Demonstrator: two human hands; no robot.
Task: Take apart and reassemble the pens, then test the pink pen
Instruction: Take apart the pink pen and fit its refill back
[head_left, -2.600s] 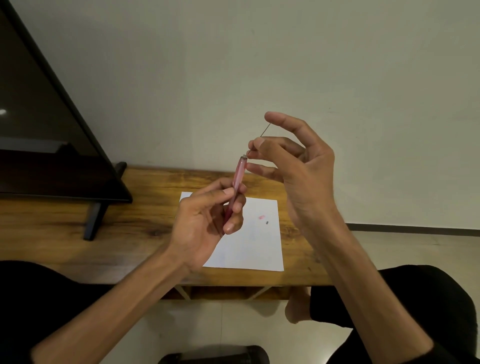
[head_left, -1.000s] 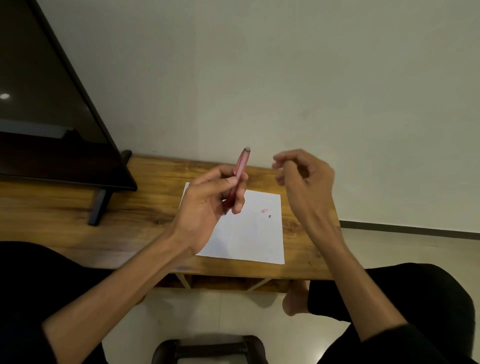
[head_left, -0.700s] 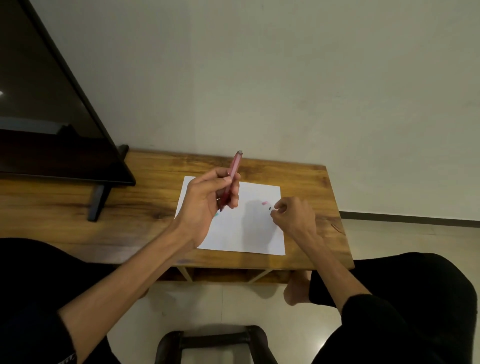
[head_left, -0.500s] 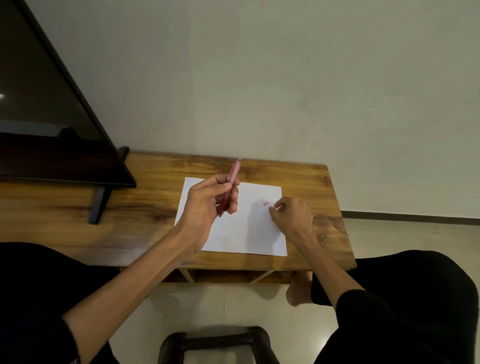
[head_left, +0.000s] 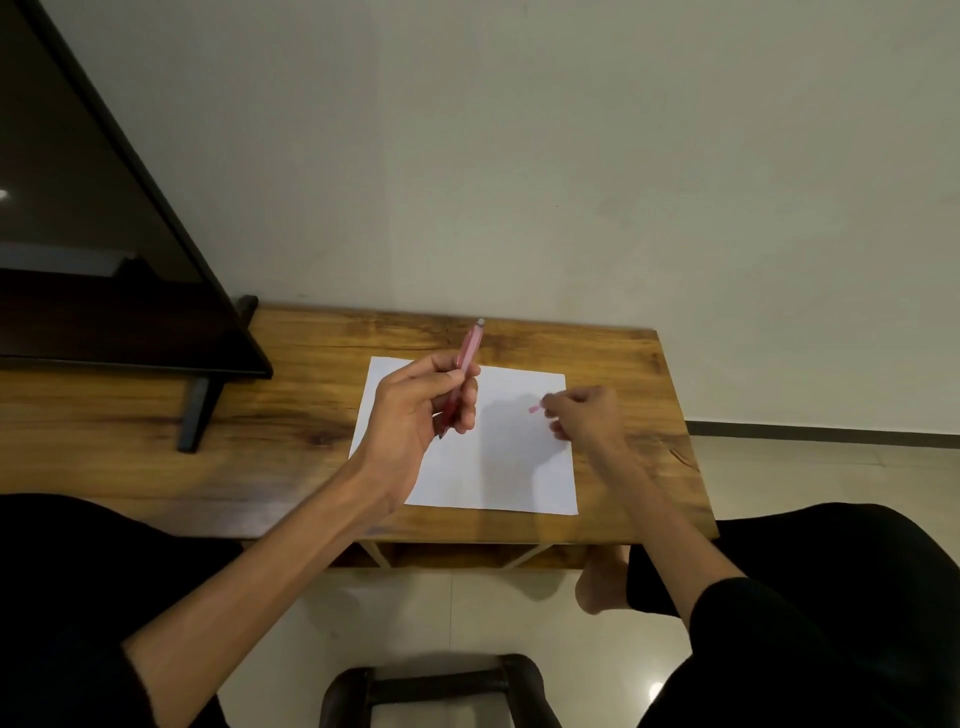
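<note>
My left hand (head_left: 421, 410) holds the pink pen barrel (head_left: 469, 349) tilted upright above the left part of a white sheet of paper (head_left: 488, 467). The barrel's silvery end points up and away. My right hand (head_left: 584, 418) rests low on the paper's right side, its fingertips pinched on a small pink pen part (head_left: 534, 409) that sticks out to the left. The small dark piece seen earlier on the paper is hidden under this hand.
The paper lies on a low wooden table (head_left: 291, 415) against a pale wall. A dark flat screen (head_left: 98, 249) on a stand fills the left side. My black-clad knees frame the table's front edge, and a dark stool (head_left: 431, 686) sits below.
My right hand came down from beside the barrel's top to the paper and closed on the small pink part. The left hand lowered a little with the barrel.
</note>
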